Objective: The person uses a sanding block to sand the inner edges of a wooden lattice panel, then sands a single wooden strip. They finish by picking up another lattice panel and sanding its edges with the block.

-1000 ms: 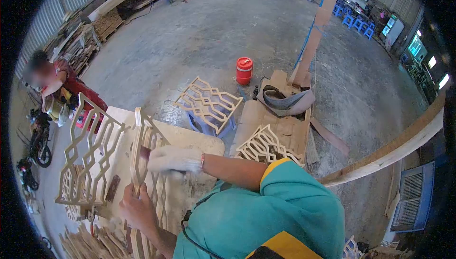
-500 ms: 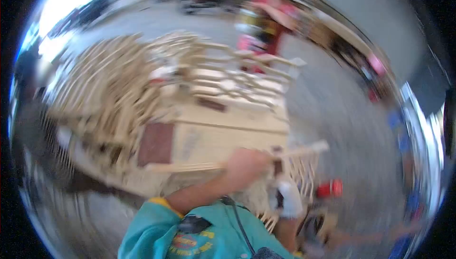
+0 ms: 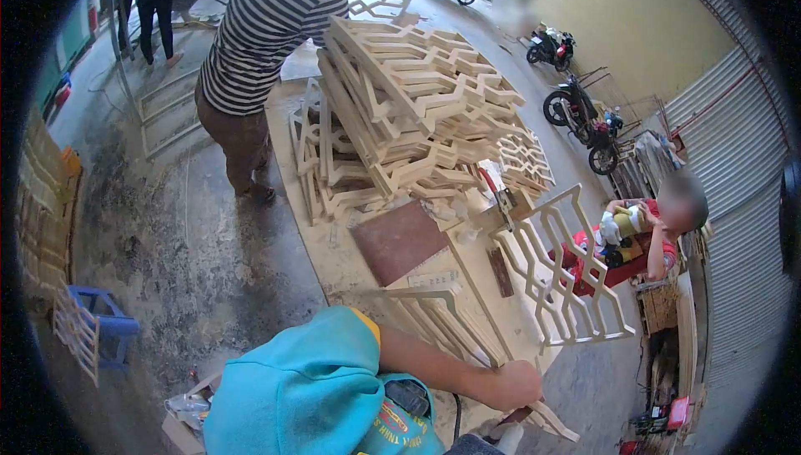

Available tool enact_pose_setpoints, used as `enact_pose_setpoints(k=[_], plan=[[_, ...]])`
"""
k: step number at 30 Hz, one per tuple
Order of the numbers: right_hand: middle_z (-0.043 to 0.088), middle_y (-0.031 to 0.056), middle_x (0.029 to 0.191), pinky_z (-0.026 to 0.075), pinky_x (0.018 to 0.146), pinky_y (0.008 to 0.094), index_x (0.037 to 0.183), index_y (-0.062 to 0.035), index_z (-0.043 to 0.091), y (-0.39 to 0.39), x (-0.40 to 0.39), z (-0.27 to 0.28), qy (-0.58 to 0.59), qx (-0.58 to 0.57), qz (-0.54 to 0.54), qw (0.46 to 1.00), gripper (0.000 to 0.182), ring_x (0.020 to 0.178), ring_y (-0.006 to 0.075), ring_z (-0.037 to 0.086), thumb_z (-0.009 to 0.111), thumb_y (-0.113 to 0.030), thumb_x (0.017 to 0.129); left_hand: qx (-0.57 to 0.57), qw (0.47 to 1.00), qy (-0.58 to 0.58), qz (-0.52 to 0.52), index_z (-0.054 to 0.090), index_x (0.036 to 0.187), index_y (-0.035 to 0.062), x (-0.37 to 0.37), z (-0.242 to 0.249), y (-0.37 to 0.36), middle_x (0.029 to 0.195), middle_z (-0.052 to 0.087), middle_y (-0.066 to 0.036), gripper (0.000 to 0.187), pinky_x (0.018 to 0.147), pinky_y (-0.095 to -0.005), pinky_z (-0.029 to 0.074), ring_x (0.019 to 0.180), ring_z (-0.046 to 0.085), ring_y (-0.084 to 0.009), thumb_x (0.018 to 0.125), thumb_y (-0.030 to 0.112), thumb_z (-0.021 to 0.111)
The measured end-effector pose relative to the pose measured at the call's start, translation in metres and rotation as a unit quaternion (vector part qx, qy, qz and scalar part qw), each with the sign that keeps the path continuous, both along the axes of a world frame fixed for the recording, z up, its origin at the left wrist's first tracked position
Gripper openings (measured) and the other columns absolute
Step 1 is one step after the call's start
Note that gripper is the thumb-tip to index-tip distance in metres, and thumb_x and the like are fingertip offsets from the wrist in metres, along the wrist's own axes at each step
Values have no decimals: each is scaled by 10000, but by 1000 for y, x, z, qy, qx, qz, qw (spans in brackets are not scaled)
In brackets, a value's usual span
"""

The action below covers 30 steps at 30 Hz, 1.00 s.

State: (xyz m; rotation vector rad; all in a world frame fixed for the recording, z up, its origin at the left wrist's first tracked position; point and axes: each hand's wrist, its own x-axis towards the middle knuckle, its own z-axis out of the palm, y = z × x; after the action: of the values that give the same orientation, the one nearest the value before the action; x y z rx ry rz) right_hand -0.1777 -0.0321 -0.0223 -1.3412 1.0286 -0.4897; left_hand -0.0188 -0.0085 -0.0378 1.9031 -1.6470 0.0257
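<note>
My left hand (image 3: pixel 516 385), bare, is closed round the edge of a pale wooden lattice frame (image 3: pixel 442 315) near the bottom of the view. The frame slants across the worktable, and my forearm covers part of it. Just below, at the bottom edge, a bit of white glove (image 3: pixel 511 437) shows of my right hand; its fingers are mostly hidden. A small brown strip (image 3: pixel 516 415) lies between the two hands; what it is I cannot make out. A brown-red sheet (image 3: pixel 400 242) rests flat on the table beyond my arm.
Many lattice frames (image 3: pixel 417 105) are piled on the table. Another frame (image 3: pixel 559 276) stands at its right edge. A person in a striped shirt (image 3: pixel 267 30) works at the pile's left; one in red (image 3: pixel 617 242) is at the right. A blue stool (image 3: pixel 104 321) stands left.
The view has swung to the left and steadied, bringing in the striped-shirt person. My left hand keeps its grip on a frame. My right glove has dropped almost out of view.
</note>
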Motion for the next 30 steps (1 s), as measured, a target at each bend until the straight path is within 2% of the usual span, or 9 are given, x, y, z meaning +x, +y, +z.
enact_pose_setpoints(k=[3,6,13,16,18,19,21,26,30], plan=[[509,12,632,392,461,272,750,-113,516,-2,-8,-8,-83,41,6,996,297,504,123,457,568,-379,870,-45,998,43,-19,644,804,65,-2,3,11,669,634,-110,134,566,-418,529,694,673,-309,728,173,672],[541,63,674,420,483,292,809,-72,565,-34,-22,-44,41,-195,61,978,337,560,162,508,526,-391,912,-34,999,-18,-8,621,791,49,-4,-8,3,685,623,-114,160,562,-427,522,712,668,-312,747,195,667],[530,117,633,417,497,329,729,-53,585,-36,-26,-49,-53,-451,-260,853,367,558,201,441,516,-352,931,-59,997,29,-25,528,964,31,-1,-7,0,814,601,-145,278,631,-437,515,750,644,-324,829,256,619],[520,115,624,386,479,327,688,-79,562,-15,7,13,-90,-433,-234,866,440,553,201,446,496,-447,918,-90,994,53,-27,479,1037,36,-4,-6,4,886,572,-167,306,676,-453,501,792,625,-347,905,305,537],[515,48,762,415,589,291,815,-29,518,-10,22,39,-89,-425,-163,886,147,658,117,460,518,-137,915,-108,985,132,-15,455,1057,36,-11,-9,4,927,548,-179,320,701,-467,486,837,610,-365,949,336,471],[513,46,756,409,577,296,823,-30,519,-33,26,35,-122,-568,-114,806,124,639,119,449,542,-121,904,-135,977,155,-54,455,1058,34,-7,-10,7,962,530,-194,331,729,-486,463,895,582,-396,974,351,415],[515,44,746,408,571,302,824,-29,527,-41,30,37,-161,-621,-48,766,98,626,119,445,588,-85,876,-106,977,179,-42,453,1091,34,-7,-3,9,957,541,-208,316,714,-499,452,872,577,-418,972,327,440],[551,48,690,429,586,282,767,-29,576,-39,55,58,-77,-455,-4,887,145,611,115,491,688,-93,835,-52,976,210,-14,466,1020,7,-14,21,21,969,578,-223,239,703,-520,456,825,594,-433,913,213,524],[556,48,682,430,575,283,773,-29,585,-51,57,34,-139,-479,54,865,171,591,121,492,719,-121,829,-19,983,180,3,489,1079,14,-14,23,23,1009,596,-230,261,761,-498,473,899,594,-428,899,189,561]])
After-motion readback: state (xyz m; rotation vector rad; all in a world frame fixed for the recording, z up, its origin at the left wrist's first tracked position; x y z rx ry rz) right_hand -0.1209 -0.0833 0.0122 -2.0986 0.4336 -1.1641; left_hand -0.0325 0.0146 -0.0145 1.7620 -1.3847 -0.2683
